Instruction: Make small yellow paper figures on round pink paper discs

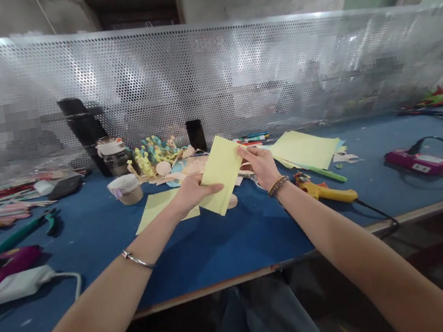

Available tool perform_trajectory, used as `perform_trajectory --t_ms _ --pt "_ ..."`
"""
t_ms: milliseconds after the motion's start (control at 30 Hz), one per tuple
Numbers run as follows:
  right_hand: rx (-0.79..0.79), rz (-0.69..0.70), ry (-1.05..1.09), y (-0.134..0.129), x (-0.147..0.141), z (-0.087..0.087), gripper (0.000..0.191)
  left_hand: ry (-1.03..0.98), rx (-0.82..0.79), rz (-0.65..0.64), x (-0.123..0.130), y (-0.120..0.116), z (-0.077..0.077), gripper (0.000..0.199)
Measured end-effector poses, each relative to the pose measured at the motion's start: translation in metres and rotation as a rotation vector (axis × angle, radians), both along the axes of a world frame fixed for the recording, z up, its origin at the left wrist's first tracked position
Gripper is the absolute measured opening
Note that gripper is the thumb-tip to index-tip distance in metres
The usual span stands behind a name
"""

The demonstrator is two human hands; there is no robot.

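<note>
A folded piece of yellow paper (221, 174) is held up above the blue table between both hands. My left hand (194, 194) pinches its lower left edge, thumb lying on the front. My right hand (261, 164) grips the upper right edge, its fingertips on the paper. Under my left wrist lies another yellow sheet (155, 209). To the right of my right hand rests a stack of yellow sheets (306, 149), with a green cutter-like tool (326, 173) at its front edge. Scissors, partly hidden, lie behind my right hand.
A yellow glue gun (325, 192) with a cord lies right. Purple power strips (417, 161) sit at both sides. Left are pliers (49, 222), a lidded jar (115, 155), a cup (125, 189) and a black bottle (84, 132). A phone (196, 135) leans against the perforated metal screen (228, 70).
</note>
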State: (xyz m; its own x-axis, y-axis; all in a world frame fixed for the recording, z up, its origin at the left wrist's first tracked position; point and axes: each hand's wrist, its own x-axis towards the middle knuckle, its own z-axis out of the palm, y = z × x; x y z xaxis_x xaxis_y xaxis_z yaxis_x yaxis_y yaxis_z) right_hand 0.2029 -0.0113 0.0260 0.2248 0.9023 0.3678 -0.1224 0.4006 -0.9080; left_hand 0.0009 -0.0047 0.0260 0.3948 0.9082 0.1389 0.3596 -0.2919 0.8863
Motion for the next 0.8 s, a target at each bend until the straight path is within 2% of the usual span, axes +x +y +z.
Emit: perform_trajectory --t_ms 100,233,333,500,600,667,800 --pt "-0.024 0.037 0.009 -0.001 0.0 0.001 0.041 -0.043 -0.017 -0.006 -0.001 0.001 -0.002 0.043" --pt "-0.04 -0.022 0.045 -0.003 0.001 0.001 0.034 -0.04 0.021 0.02 -0.003 0.003 -0.003 0.039" --pt "-0.041 0.006 0.032 -0.003 0.002 0.002 0.036 -0.049 0.03 0.012 -0.003 0.001 -0.002 0.037" --pt "-0.018 -0.05 -0.037 -0.002 0.004 0.002 0.039 -0.082 0.027 0.002 0.0 -0.001 -0.002 0.033" --pt "-0.075 0.107 -0.112 -0.003 0.001 -0.001 0.041 -0.174 -0.006 0.098 0.001 0.002 -0.004 0.038" --pt "-0.15 0.244 -0.272 -0.005 -0.003 -0.006 0.039 -0.294 -0.032 0.16 0.001 0.005 -0.007 0.043" --pt "-0.179 0.368 -0.569 -0.006 -0.009 -0.014 0.027 -0.511 -0.083 0.147 0.002 0.012 -0.012 0.047"
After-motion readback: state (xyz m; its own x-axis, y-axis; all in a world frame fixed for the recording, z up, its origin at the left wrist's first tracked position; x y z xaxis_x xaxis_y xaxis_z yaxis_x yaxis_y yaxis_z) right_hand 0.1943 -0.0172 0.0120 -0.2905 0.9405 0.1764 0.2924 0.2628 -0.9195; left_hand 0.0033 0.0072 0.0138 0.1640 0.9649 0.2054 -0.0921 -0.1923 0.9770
